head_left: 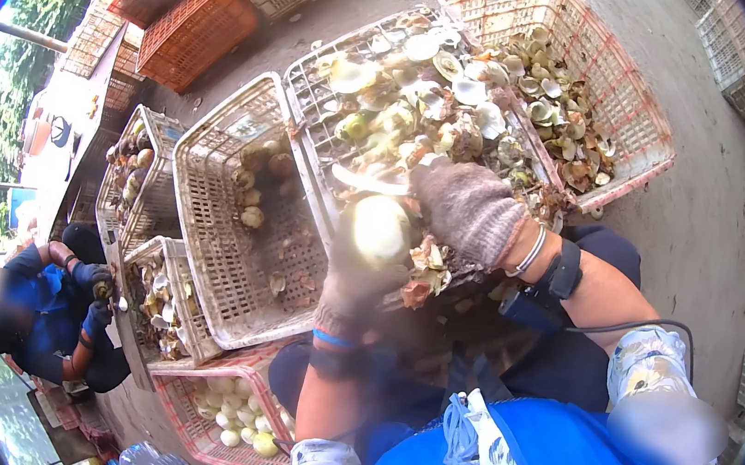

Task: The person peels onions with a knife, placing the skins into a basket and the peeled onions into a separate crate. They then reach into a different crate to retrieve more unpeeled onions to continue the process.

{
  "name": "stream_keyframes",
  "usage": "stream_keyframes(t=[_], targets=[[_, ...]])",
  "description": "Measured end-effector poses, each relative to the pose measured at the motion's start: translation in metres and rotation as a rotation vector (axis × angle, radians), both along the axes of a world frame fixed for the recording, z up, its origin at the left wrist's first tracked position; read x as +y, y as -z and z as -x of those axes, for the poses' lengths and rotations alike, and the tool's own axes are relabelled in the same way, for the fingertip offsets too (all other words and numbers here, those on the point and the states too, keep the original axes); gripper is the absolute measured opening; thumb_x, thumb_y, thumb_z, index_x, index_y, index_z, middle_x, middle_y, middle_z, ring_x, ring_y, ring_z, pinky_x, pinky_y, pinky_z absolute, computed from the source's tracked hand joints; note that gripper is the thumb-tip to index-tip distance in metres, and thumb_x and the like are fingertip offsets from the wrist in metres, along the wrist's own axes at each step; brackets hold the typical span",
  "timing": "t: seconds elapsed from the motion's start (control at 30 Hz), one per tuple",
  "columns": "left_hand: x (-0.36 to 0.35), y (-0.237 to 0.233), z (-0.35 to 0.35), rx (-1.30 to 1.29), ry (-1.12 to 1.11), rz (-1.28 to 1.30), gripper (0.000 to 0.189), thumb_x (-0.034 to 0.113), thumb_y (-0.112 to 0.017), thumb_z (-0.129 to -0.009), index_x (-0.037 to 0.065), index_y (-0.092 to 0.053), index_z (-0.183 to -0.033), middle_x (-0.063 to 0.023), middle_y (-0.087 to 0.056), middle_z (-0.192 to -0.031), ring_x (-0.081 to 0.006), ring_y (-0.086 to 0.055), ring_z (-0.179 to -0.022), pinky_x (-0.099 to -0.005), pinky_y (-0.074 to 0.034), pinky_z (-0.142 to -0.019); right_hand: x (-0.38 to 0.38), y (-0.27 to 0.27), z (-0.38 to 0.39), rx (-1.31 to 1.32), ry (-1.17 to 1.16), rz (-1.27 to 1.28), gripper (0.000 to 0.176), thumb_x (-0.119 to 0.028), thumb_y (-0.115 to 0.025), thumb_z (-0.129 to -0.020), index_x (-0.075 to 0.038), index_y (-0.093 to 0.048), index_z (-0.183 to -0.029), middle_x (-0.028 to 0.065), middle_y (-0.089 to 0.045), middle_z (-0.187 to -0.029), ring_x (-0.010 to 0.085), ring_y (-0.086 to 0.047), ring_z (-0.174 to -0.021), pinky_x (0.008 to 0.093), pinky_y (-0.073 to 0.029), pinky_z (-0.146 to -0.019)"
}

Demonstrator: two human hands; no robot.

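A bright, peeled white onion (379,231) sits in the fingers of my gloved left hand (354,291), which is blurred. Just beside it, my right hand (471,212), in a grey-brown knitted glove, has its fingers curled. A long pale strip (368,179) reaches left from that hand above the onion; whether it is a blade or a peel I cannot tell. Brown dry skins (426,272) hang below my right hand. Both hands are at the near edge of a crate surface (314,100) heaped with onion peels (419,80).
A crate of peels (641,126) stands at the far right. Left are a crate with unpeeled onions (213,166), and a red-rimmed crate (183,414) of peeled ones. Another person (57,305) works at far left. Orange crates (197,34) stand behind. A cable (640,326) runs along my right arm.
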State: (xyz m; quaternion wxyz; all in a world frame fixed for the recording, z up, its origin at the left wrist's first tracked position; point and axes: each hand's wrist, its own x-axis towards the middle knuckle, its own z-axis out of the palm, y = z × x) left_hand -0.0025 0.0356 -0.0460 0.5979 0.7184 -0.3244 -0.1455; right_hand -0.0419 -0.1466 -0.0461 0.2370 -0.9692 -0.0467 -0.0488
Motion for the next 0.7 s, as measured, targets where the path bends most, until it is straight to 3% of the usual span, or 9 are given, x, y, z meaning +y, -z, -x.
stream_keyframes(t=[0.07,0.13,0.33,0.37,0.4,0.47,0.5,0.57,0.7], targets=[[0.001,-0.013,0.001,0.642,-0.086,0.256,0.074,-0.013,-0.062,-0.071,0.002,-0.035,-0.138,-0.0147,-0.059,-0.118,-0.0139,-0.060,-0.087,-0.0249,-0.053,-0.067,-0.008,-0.013,0.003,0.008,0.135,-0.007,0.018,-0.017,-0.064,-0.081,-0.003,-0.061,-0.090,0.0203,-0.064,-0.084,0.0364,-0.067,-0.081,0.0433,-0.054,-0.069],[0.000,-0.019,0.000,0.686,-0.093,0.352,0.067,-0.012,-0.061,-0.076,0.003,-0.038,-0.137,-0.0140,-0.059,-0.116,-0.0126,-0.060,-0.087,-0.0238,-0.053,-0.065,-0.012,-0.019,0.006,-0.063,0.112,-0.062,0.020,-0.018,-0.064,-0.080,-0.003,-0.062,-0.093,0.0206,-0.063,-0.083,0.0370,-0.066,-0.082,0.0443,-0.054,-0.069],[0.013,0.017,-0.002,0.016,-0.011,-0.152,0.054,-0.008,-0.061,-0.083,0.000,-0.043,-0.133,-0.0163,-0.055,-0.122,-0.0141,-0.059,-0.085,-0.0255,-0.054,-0.068,0.001,-0.022,0.018,-0.157,-0.019,-0.127,0.015,-0.013,-0.062,-0.080,-0.005,-0.063,-0.093,0.0183,-0.064,-0.084,0.0356,-0.067,-0.080,0.0408,-0.055,-0.066],[0.016,0.028,-0.008,0.818,-0.152,0.262,0.052,0.009,-0.067,-0.085,-0.002,-0.046,-0.130,-0.0181,-0.053,-0.125,-0.0187,-0.059,-0.094,-0.0290,-0.054,-0.075,-0.002,-0.016,0.013,-0.024,0.025,0.095,0.017,-0.015,-0.065,-0.079,-0.006,-0.064,-0.093,0.0188,-0.065,-0.084,0.0352,-0.067,-0.081,0.0421,-0.055,-0.068],[0.020,0.032,-0.008,0.812,-0.154,0.264,0.052,0.009,-0.067,-0.085,-0.002,-0.046,-0.130,-0.0181,-0.053,-0.125,-0.0187,-0.059,-0.094,-0.0290,-0.054,-0.075,-0.008,-0.008,0.008,0.044,0.068,0.044,0.017,-0.019,-0.067,-0.081,-0.007,-0.064,-0.091,0.0199,-0.065,-0.083,0.0364,-0.067,-0.082,0.0431,-0.054,-0.069],[0.012,0.009,-0.003,1.132,0.168,0.909,0.069,0.032,-0.075,-0.081,-0.004,-0.043,-0.132,-0.0239,-0.057,-0.122,-0.0338,-0.061,-0.104,-0.0426,-0.054,-0.083,-0.005,-0.022,0.006,0.056,0.172,-0.140,0.019,-0.022,-0.067,-0.083,-0.004,-0.064,-0.090,0.0216,-0.065,-0.082,0.0377,-0.067,-0.081,0.0441,-0.054,-0.068],[0.010,0.013,-0.005,1.152,0.082,0.961,0.082,0.049,-0.073,-0.079,-0.004,-0.041,-0.133,-0.0263,-0.054,-0.125,-0.0368,-0.058,-0.108,-0.0450,-0.054,-0.085,-0.002,-0.022,0.005,0.052,0.159,-0.136,0.019,-0.022,-0.067,-0.083,-0.004,-0.064,-0.090,0.0216,-0.065,-0.082,0.0377,-0.067,-0.081,0.0441,-0.054,-0.068],[0.008,0.010,-0.005,1.138,-0.076,0.968,0.080,0.051,-0.074,-0.078,0.000,-0.044,-0.132,-0.0212,-0.056,-0.125,-0.0370,-0.057,-0.110,-0.0457,-0.052,-0.088,0.009,-0.019,0.010,-0.053,0.220,-0.298,0.022,-0.024,-0.066,-0.085,-0.003,-0.062,-0.092,0.0222,-0.064,-0.081,0.0383,-0.067,-0.081,0.0443,-0.053,-0.068],[0.005,0.020,-0.009,1.058,-0.220,1.012,0.071,0.048,-0.074,-0.079,0.006,-0.048,-0.130,-0.0158,-0.057,-0.124,-0.0350,-0.056,-0.113,-0.0487,-0.051,-0.093,0.030,-0.022,0.019,0.049,0.093,-0.170,0.022,-0.021,-0.060,-0.088,-0.002,-0.058,-0.101,0.0181,-0.061,-0.090,0.0373,-0.063,-0.080,0.0442,-0.052,-0.068]])
